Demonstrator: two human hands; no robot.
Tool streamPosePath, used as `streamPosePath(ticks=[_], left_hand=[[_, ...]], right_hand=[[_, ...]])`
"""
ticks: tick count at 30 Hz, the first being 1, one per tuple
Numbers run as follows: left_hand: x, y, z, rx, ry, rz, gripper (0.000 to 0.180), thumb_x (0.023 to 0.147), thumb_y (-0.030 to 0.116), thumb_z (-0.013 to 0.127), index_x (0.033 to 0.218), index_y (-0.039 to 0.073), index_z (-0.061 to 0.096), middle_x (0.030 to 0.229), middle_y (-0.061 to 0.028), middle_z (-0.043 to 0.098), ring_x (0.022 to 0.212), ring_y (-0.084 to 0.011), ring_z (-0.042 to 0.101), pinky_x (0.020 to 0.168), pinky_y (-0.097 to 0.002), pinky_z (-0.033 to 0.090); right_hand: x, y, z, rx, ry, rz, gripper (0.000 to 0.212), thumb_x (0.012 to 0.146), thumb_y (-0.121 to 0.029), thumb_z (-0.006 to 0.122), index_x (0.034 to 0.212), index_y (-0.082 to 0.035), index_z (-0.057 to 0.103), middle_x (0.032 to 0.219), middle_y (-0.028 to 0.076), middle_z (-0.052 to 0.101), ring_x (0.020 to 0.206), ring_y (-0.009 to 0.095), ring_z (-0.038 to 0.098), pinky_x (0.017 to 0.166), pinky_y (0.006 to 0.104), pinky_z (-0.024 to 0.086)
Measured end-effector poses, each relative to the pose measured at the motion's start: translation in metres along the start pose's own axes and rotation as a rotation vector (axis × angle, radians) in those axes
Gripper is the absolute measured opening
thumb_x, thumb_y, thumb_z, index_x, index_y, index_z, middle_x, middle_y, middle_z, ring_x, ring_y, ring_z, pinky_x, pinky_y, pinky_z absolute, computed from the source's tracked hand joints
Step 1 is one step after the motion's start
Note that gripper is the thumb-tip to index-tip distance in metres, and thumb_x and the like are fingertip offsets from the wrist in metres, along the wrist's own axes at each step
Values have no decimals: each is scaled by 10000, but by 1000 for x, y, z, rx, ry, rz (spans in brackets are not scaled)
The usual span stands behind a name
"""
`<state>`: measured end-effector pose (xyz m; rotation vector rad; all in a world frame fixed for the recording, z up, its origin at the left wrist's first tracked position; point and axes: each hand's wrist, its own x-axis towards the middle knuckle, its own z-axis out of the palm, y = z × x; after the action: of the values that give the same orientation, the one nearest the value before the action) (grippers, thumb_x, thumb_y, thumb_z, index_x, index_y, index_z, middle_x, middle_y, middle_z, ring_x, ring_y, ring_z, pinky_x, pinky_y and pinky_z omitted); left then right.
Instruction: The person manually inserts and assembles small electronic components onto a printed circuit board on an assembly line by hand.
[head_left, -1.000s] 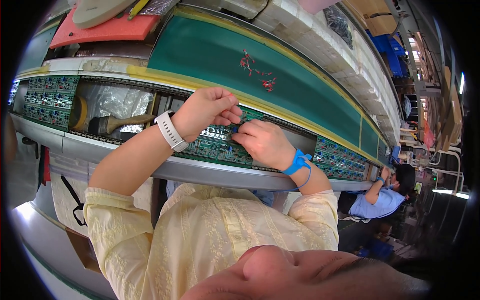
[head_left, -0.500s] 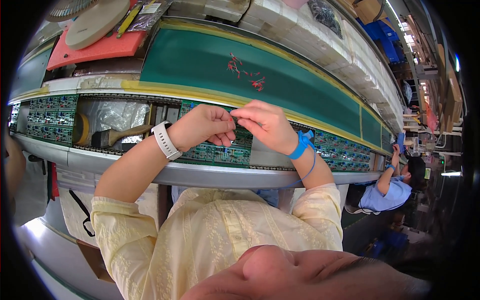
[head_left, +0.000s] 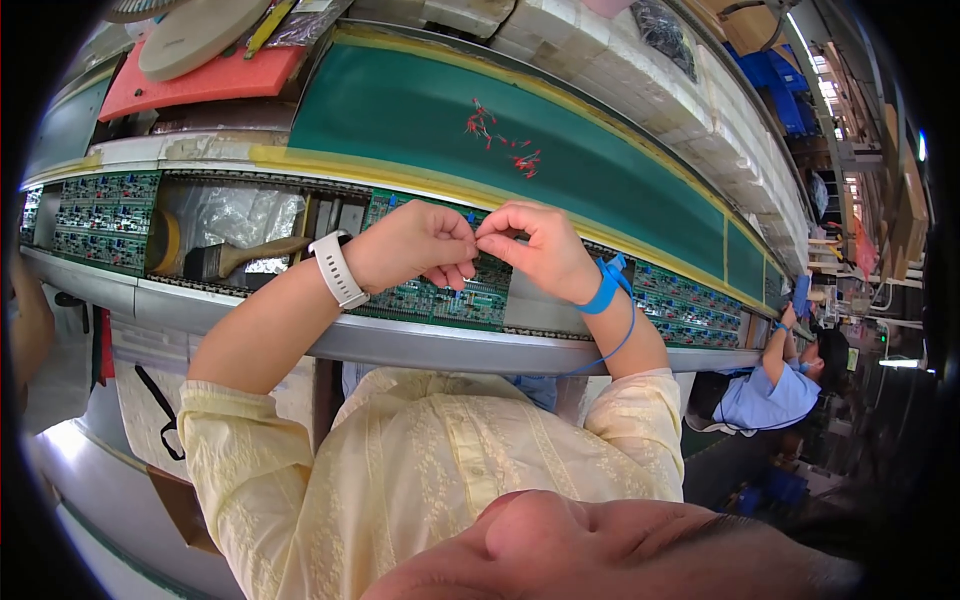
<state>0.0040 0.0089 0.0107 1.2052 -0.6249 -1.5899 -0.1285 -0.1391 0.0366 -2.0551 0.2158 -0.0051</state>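
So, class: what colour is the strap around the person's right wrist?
Blue: the wrist strap with its blue cord, on the right hand, shows best in the head view.

One head-worn fisheye view looks steeply down from above my face, close over my left hand (head_left: 410, 245) and right hand (head_left: 530, 250), facing the conveyor line (head_left: 560, 160); edges bend outward.

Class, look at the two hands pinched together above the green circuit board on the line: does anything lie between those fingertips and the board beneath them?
Nothing visible does. The left hand and right hand meet fingertip to fingertip directly over the green circuit board. Whatever small part they pinch is too small to tell. The brush lies off to the left.
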Motion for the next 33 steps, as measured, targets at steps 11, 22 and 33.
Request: streamPosePath(ticks=[11, 22, 33], left_hand=[[3, -3, -11, -236, 226, 176, 205, 845, 96, 514, 1022, -9, 504, 947, -101, 594, 839, -152, 604, 723, -230, 484], [4, 1, -12, -172, 234, 85, 174, 879, 139, 509, 1009, 24, 528, 950, -76, 614, 860, -139, 615, 694, -225, 482], [4, 0, -8, -240, 266, 118, 200, 865, 156, 528, 984, -3, 542, 914, -97, 618, 803, -135, 605, 688, -232, 486]], right_hand=[[-13, -10, 6, -111, -54, -125, 71, 764, -57, 615, 823, -27, 589, 770, 61, 562, 691, 186, 546, 622, 288, 453], [-17, 5, 31, -347, -248, -396, 117, 685, -55, 644, 769, -82, 568, 829, 44, 514, 748, 231, 520, 622, 336, 442], [-16, 3, 32, -363, -293, -386, 116, 693, -38, 645, 790, -65, 588, 835, 53, 525, 784, 233, 528, 659, 328, 440]])
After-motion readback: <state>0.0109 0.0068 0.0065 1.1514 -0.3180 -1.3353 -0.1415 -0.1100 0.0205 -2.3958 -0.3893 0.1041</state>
